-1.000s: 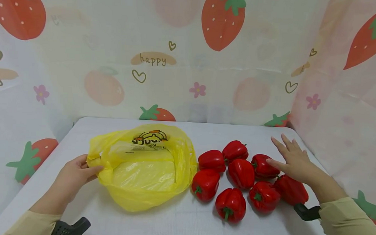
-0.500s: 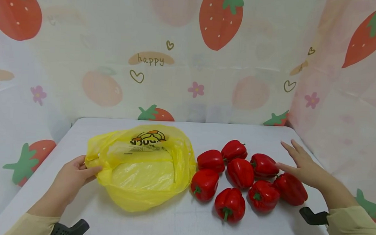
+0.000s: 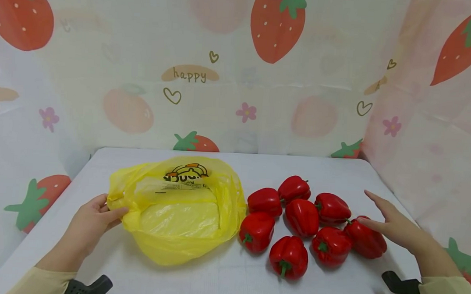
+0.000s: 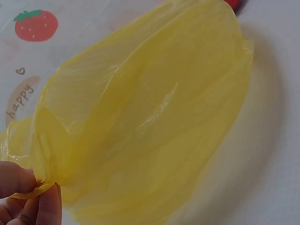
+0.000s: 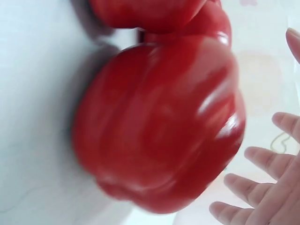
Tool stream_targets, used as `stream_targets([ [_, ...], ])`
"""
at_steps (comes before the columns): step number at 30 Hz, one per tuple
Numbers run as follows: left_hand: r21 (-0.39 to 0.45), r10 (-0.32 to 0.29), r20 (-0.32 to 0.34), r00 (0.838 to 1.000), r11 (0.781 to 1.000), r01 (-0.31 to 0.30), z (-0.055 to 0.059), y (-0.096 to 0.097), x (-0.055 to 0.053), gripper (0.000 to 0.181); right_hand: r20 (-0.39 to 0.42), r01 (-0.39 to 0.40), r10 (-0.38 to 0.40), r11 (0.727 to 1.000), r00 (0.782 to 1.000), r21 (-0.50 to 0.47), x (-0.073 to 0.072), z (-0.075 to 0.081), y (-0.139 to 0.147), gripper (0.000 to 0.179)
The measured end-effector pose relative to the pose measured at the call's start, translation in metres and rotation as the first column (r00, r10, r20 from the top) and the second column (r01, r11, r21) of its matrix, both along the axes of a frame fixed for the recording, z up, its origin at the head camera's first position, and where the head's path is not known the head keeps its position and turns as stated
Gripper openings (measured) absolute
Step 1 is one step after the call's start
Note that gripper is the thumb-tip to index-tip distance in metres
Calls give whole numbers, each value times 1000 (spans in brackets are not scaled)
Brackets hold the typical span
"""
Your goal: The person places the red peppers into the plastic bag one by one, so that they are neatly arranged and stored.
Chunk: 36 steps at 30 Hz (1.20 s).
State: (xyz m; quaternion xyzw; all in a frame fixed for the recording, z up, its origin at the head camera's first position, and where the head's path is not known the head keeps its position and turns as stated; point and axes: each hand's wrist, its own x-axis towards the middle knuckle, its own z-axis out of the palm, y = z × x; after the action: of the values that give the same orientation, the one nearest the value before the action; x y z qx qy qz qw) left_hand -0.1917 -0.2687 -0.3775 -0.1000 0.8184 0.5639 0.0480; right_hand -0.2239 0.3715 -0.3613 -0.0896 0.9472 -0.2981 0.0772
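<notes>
My left hand (image 3: 94, 222) pinches the left rim of a yellow plastic bag (image 3: 181, 219), whose mouth gapes toward me. In the left wrist view, thumb and fingers grip a bunched fold of the bag (image 4: 154, 122). Several red bell peppers lie in a cluster right of it. Over the rightmost bell pepper (image 3: 365, 239) my right hand (image 3: 397, 228) hovers with fingers spread, holding nothing. The right wrist view has that bell pepper (image 5: 159, 126) large in the middle, with the hand (image 5: 272, 192) beside it. Whether the thumb touches it I cannot tell.
Other bell peppers sit close by: one at the front (image 3: 289, 258), one at the back (image 3: 294, 189). The white table (image 3: 221, 282) meets a strawberry-print curtain (image 3: 272, 118) at the back and sides. A dark wrist mount (image 3: 401, 285) sits on the right sleeve.
My right hand has moved right and toward me, from above the back peppers to the rightmost one. My left hand keeps its grip on the bag and has hardly moved.
</notes>
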Motion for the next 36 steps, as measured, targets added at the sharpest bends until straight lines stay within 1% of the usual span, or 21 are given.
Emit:
stream_targets([
  [6, 3, 10, 2, 1000, 1000, -10, -2, 2, -1, 78, 95, 55, -49, 996, 994, -63, 5, -12, 7, 90],
  [10, 14, 13, -7, 1000, 1000, -12, -1, 2, -1, 76, 120, 85, -72, 991, 990, -108, 7, -22, 11, 91],
  [14, 17, 15, -7, 1000, 1000, -15, 0, 4, -1, 75, 165, 121, -99, 984, 981, -131, 9, -31, 15, 94],
  [18, 12, 16, 5, 1000, 1000, -16, -1, 3, -2, 76, 209, 150, -119, 979, 971, -138, 11, -35, 16, 99],
  [26, 0, 19, 8, 1000, 1000, -19, -3, 1, -3, 75, 222, 164, -127, 974, 967, -159, 15, -42, 15, 101],
  [31, 2, 18, -6, 1000, 1000, -18, -3, 1, -2, 74, 205, 154, -119, 974, 972, -167, 16, -44, 15, 98],
  [36, 23, 14, -30, 999, 1000, -14, -3, 1, 0, 73, 206, 141, -100, 971, 973, -194, 16, -45, 17, 98],
])
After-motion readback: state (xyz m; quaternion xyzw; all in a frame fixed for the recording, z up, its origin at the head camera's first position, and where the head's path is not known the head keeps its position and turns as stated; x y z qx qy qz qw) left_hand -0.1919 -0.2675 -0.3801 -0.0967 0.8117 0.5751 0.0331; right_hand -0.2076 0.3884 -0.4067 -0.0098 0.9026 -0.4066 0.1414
